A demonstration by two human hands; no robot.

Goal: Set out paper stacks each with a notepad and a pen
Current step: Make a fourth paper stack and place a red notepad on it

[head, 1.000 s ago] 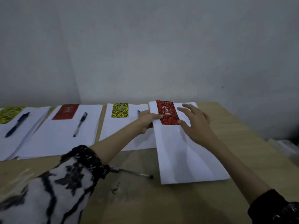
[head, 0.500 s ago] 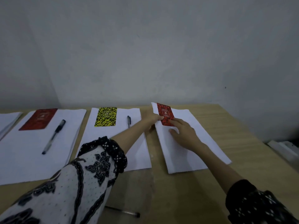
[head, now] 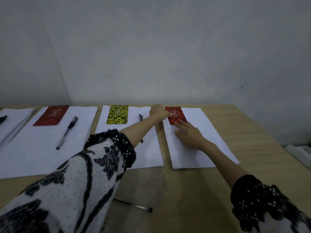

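Note:
A small red spiral notepad [head: 176, 117] lies at the top left corner of the rightmost paper stack [head: 207, 148]. My left hand [head: 159, 112] pinches its left edge with the thumb on the cover. My right hand [head: 189, 134] rests flat on the paper, fingertips touching the notepad's lower right edge. A loose pen [head: 134, 206] lies on the bare table near me. To the left, one paper stack [head: 148, 153] carries a yellow notepad [head: 117, 114] and a pen [head: 140, 117] partly hidden by my arm. Another paper stack [head: 33, 148] carries a red notepad [head: 51, 115] and a pen [head: 67, 132].
The wooden table [head: 252, 140] meets a grey wall at the back, and its right edge runs diagonally. A further paper stack [head: 11, 120] shows at the far left edge. Something pale [head: 299, 151] sits beyond the table's right edge.
The view has shifted right and the stacks sit more to the left. My right hand slid down off the notepad onto the paper. My left hand stays on the notepad's left edge.

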